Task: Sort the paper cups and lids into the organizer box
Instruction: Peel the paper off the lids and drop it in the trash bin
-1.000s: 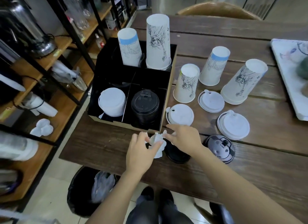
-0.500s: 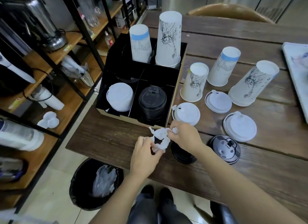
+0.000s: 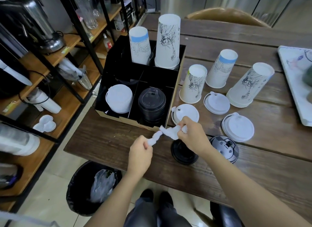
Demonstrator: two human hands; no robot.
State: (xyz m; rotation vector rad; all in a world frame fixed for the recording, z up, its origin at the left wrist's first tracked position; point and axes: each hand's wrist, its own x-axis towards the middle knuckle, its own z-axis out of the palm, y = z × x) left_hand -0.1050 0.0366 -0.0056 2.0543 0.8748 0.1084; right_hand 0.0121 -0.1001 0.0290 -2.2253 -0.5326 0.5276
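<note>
Both hands pinch a crumpled white tissue [image 3: 166, 133]: left hand [image 3: 141, 149] grips its lower end, right hand [image 3: 191, 133] its upper end. The organizer box [image 3: 175, 95] sits just beyond; a black lid [image 3: 183, 155] lies under the right wrist.

A: Count of paper cups outside the box?
B: Three, all upside down on the surface: small sketch cup [image 3: 193, 84], blue-band cup [image 3: 222, 68], large sketch cup [image 3: 249, 85].
A: In the organizer box [image 3: 175, 98]?
B: Two cup stacks at the back: blue-band stack [image 3: 139, 45], tall sketch stack [image 3: 167, 41]. Two lid stacks in front: white [image 3: 119, 98], black [image 3: 152, 105]. Can't count within the stacks.
A: Loose lids?
B: Five. Three white [image 3: 185, 112] [image 3: 217, 103] [image 3: 238, 127], one black [image 3: 183, 153], one grey printed [image 3: 225, 148].
</note>
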